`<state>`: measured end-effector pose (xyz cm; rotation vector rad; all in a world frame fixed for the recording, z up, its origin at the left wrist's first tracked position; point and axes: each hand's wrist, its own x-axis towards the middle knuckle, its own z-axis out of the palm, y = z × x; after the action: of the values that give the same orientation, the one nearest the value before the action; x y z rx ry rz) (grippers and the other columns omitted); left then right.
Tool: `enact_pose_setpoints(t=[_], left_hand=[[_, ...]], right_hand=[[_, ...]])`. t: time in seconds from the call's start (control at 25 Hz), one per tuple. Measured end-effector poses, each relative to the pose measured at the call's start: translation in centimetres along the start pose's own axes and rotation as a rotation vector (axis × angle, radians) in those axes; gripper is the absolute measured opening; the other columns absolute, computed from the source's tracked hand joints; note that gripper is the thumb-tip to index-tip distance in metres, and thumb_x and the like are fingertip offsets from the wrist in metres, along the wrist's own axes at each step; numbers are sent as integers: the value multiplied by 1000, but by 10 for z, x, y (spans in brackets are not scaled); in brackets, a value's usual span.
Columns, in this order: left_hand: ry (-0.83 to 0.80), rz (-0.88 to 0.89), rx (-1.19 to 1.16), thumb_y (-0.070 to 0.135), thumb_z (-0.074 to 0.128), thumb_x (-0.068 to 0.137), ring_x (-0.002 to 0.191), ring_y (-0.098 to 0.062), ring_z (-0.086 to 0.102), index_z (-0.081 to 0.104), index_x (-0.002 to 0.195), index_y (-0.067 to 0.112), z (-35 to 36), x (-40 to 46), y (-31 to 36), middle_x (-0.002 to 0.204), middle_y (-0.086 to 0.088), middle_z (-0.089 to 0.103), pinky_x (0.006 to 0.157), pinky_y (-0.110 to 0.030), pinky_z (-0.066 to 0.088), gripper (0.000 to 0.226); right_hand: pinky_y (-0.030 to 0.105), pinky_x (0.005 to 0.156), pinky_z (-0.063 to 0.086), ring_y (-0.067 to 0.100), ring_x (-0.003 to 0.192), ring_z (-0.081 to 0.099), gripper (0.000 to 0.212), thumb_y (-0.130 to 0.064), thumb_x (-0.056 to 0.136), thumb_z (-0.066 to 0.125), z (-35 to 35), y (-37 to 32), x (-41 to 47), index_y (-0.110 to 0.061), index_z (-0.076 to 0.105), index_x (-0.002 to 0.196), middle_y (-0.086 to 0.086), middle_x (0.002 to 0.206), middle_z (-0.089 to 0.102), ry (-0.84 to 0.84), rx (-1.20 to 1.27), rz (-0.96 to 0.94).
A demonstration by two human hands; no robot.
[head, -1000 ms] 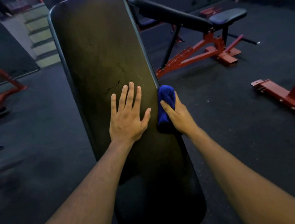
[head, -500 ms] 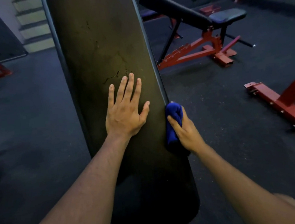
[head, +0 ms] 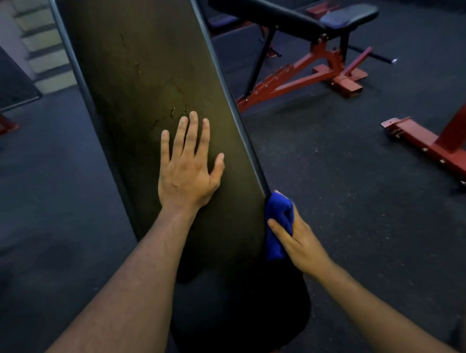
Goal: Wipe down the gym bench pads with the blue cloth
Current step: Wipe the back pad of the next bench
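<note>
Your blue cloth (head: 278,223) is bunched into a wad against the right edge of the bench pad (head: 156,71), low down where the pad widens. Your right hand (head: 298,240) clenches around it, thumb on top. Your left hand (head: 188,171) lies flat on the pad face, fingers straight and spread. You look mid-job: the edge is being wiped, while the pad's worn, cracked surface shows no clear sign of cleaning. The second bench (head: 283,16) behind seems untouched.

A dim gym lay around, with dark speckled rubber flooring (head: 353,194), a red-framed adjustable bench (head: 298,26) behind, more red steel frames (head: 441,148) at both sides, and pale steps (head: 44,54) far left.
</note>
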<state>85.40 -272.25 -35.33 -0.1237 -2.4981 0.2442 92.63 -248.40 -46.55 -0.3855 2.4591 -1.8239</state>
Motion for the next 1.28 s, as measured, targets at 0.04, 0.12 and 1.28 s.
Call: enact_pose_setpoints(t=[0.04, 0.12, 1.28], left_hand=[[-2, 5, 3, 56, 28, 101, 158, -27, 12, 16, 163, 18, 0, -1, 0, 171, -10, 13, 127, -53, 8, 74], [13, 11, 13, 58, 27, 102, 157, -27, 12, 16, 163, 17, 2, -4, 0, 171, -10, 13, 127, -53, 8, 74], [-103, -3, 12, 61, 17, 105, 159, -27, 3, 9, 165, 15, -6, -113, 42, 172, -11, 5, 127, -56, 8, 76]], right_hand=[[2, 101, 30, -10, 129, 44, 58, -71, 88, 45, -3, -7, 10, -57, 30, 142, -23, 140, 49, -24, -16, -12], [3, 97, 32, -9, 125, 46, 54, -66, 90, 46, -8, -23, 39, -58, 29, 140, -21, 138, 51, -52, -21, -39], [25, 95, 44, 12, 112, 60, 48, -68, 83, 44, 39, 73, -144, -38, 54, 119, -9, 115, 65, 248, 154, 329]])
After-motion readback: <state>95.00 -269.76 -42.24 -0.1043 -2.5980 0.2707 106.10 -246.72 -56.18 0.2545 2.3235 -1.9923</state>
